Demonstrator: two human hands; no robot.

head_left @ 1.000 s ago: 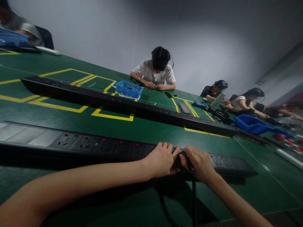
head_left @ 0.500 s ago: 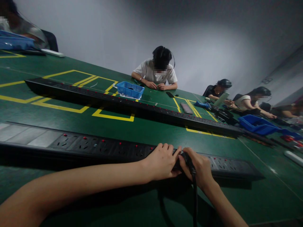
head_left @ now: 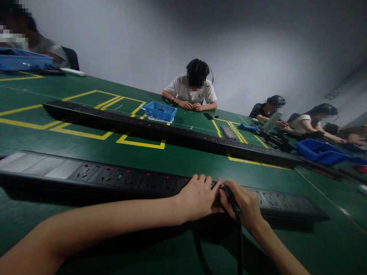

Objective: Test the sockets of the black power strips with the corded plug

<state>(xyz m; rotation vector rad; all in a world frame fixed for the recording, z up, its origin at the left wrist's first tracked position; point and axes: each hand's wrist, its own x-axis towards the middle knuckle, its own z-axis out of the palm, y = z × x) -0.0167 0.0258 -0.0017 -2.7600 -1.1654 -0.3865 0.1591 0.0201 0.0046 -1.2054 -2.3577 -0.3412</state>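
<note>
A long black power strip (head_left: 137, 184) with several sockets and red indicator lights lies across the green table in front of me. My left hand (head_left: 197, 198) is wrapped over the strip, fingers on its top and thumb at the near side. Right beside it, my right hand (head_left: 243, 204) grips a black power plug (head_left: 229, 194) against the strip's sockets. The plug's cord (head_left: 239, 240) hangs down toward me. The plug's front is hidden by my fingers, so I cannot tell how deep it sits. Blank grey panels (head_left: 43, 165) cover the strip's left end.
A second long power strip (head_left: 177, 133) lies farther back. Beyond it are a light blue basket (head_left: 160, 111), yellow tape outlines (head_left: 140, 144) and a dark blue bin (head_left: 318, 151). A person (head_left: 197, 86) sits opposite; several others sit along the table.
The view has shifted slightly, so most things appear a little farther right. Both hands keep their hold on the strip and the plug.
</note>
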